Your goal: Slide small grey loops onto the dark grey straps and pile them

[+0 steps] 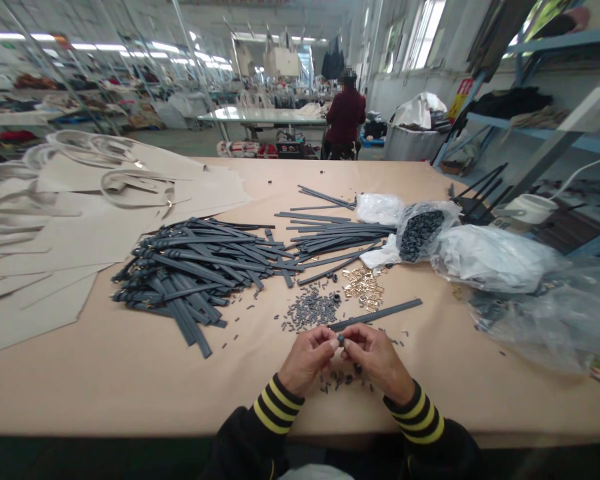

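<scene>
My left hand [307,355] and my right hand [377,355] meet over the table near its front edge. Their fingertips pinch a small dark grey piece [341,340] between them; fingers partly hide its shape. Just beyond the hands lies a single dark grey strap [380,313], its near end close to my left fingers. A spread of tiny grey pieces [313,309] sits past my left hand, and a heap of small gold metal fittings [364,288] is farther right. Several small dark loops and bits [349,379] are scattered beneath my hands.
A big pile of dark grey straps [195,267] covers the left middle of the tan table [145,393]. More straps [330,237] lie behind. Beige panels with handles [80,247] cover the left side. Plastic bags [495,257] crowd the right. A person [347,117] is in the background.
</scene>
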